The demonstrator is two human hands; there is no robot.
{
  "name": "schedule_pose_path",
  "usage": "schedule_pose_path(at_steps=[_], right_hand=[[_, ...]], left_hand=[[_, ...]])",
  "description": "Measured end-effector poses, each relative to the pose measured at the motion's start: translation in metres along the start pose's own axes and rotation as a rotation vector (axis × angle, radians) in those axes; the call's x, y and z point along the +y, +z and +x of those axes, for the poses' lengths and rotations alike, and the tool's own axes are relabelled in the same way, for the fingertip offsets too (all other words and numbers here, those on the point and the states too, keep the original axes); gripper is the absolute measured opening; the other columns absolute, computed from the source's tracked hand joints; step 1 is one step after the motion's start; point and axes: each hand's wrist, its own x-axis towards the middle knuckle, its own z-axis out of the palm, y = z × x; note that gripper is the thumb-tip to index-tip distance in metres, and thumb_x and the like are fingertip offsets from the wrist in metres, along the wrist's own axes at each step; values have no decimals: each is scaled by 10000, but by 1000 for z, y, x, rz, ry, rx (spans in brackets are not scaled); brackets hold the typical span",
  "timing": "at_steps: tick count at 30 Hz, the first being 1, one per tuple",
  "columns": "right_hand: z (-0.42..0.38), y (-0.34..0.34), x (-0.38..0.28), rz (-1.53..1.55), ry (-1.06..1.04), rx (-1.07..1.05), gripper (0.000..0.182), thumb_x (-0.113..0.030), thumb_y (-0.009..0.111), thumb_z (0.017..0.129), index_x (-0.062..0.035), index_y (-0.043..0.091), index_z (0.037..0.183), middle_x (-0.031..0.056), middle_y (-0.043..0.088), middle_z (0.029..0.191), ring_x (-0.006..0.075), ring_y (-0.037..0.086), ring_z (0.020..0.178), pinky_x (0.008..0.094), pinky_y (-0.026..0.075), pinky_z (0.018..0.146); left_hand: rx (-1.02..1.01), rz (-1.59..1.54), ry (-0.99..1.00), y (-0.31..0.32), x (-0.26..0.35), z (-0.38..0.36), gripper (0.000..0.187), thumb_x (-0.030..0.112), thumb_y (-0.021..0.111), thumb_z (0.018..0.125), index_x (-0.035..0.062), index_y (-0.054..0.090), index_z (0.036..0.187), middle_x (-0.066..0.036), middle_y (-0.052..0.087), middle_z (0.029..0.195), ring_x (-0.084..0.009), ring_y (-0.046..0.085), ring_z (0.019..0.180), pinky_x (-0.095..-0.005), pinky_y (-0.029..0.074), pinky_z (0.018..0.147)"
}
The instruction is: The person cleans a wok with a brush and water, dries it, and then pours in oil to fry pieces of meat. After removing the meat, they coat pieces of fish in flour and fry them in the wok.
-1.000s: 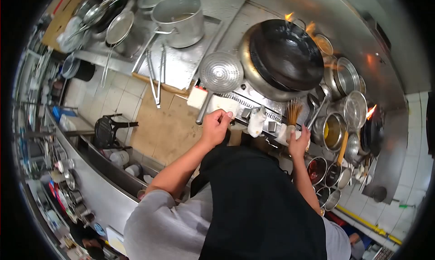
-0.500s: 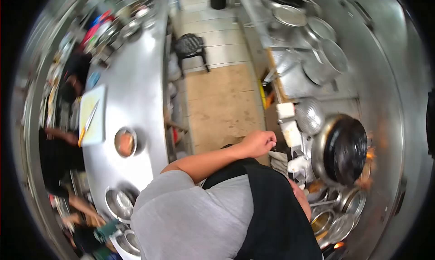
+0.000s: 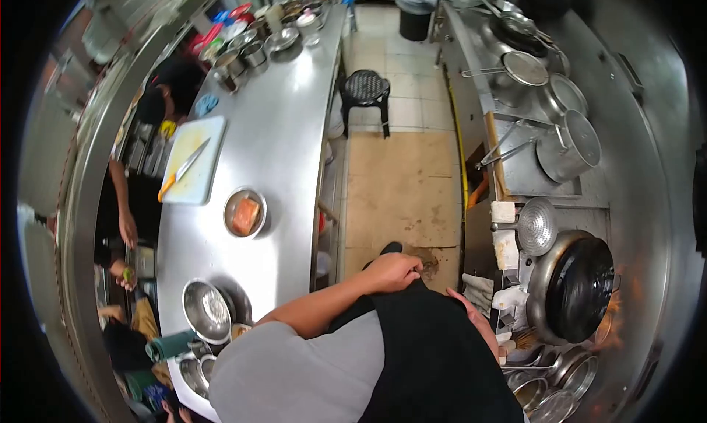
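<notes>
My left hand [image 3: 398, 271] is closed in front of my waist, with its fingers on the upper edge of the black apron [image 3: 420, 349] that I wear. A fold of cloth rises to a point at its fingertips. My right hand [image 3: 475, 316] is at the right side of the apron, close to the stove edge. Only part of it shows, and the apron hides most of its fingers. Nearest to it are a folded grey cloth [image 3: 479, 293] and a white cloth [image 3: 509, 298]. A dark wok [image 3: 580, 290] sits over a flame further right.
On the steel counter [image 3: 276, 180] are a bowl [image 3: 259, 195] holding a piece of orange-pink food, a cutting board [image 3: 210, 158] with a knife [image 3: 184, 169], and a metal bowl [image 3: 197, 312]. Co-workers stand beyond it. A black stool [image 3: 366, 88] stands in the aisle. A perforated ladle [image 3: 537, 226] lies by the wok.
My left hand has come back toward my body and down to the apron. My right hand shows more at the apron's right side. The view has shifted, and surroundings look sharper.
</notes>
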Motion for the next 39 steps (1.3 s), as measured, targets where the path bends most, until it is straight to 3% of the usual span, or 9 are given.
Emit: schedule_pose_path(at_steps=[2,6,8,11,18,24,30,33,39], right_hand=[[8,-3,-4,-31,-125,-3,856,-489,672,957,38,372,1562,225,541,1482,283,510,1391,401,359,1175],[5,-42,9,116,-306,570,657,-70,743,891,15,466,1480,106,725,910,178,730,836,241,564,773],[-20,-50,3,-40,-356,841,703,-107,785,862,-26,477,1489,142,746,1090,215,732,942,318,567,882],[-68,-48,-12,-498,-541,979,690,-140,839,765,-58,603,1409,139,547,1487,280,454,1441,415,295,1222],[-210,21,-11,-763,-330,1932,578,-80,782,786,-83,635,1345,136,620,1365,304,574,1303,399,437,1116],[-348,20,85,-12,-414,2549,550,-142,785,868,-30,591,1371,178,651,1309,246,629,1156,375,504,987],[-385,-58,215,818,-198,2169,460,-254,707,946,-43,552,1324,132,655,1127,253,656,843,386,563,706],[-369,-89,214,1273,-961,1687,346,-167,630,961,25,533,1231,123,592,971,202,593,690,382,558,591],[-397,-130,158,1031,-1250,1679,460,32,557,858,57,484,1312,142,605,1008,157,597,711,277,543,590]], left_hand=[[-38,12,14,-10,1,10,249,231,657,933,52,697,1103,-176,735,962,-386,702,920,-485,550,803],[-134,7,193,-15,-15,63,256,222,660,936,48,695,1119,-185,736,979,-391,701,906,-472,555,797],[-208,49,272,-28,-4,96,246,183,673,926,42,698,1126,-189,737,978,-383,709,899,-457,563,792],[-250,50,339,-41,2,143,243,146,695,898,35,688,1115,-207,709,895,-358,701,843,-457,559,758],[-433,150,554,-16,10,227,237,67,723,871,21,700,1103,-171,708,831,-308,707,754,-401,566,694],[-649,239,686,20,95,222,247,80,729,879,2,705,1113,-172,725,863,-297,718,776,-389,570,734],[-700,194,724,80,126,226,263,81,733,874,-10,700,1118,-182,724,866,-304,718,778,-382,566,732],[-712,180,725,104,148,219,262,69,736,867,-8,701,1115,-175,722,854,-301,715,770,-383,564,728],[-662,212,664,121,175,220,263,38,736,857,-15,698,1112,-177,722,885,-290,712,766,-376,564,723]])
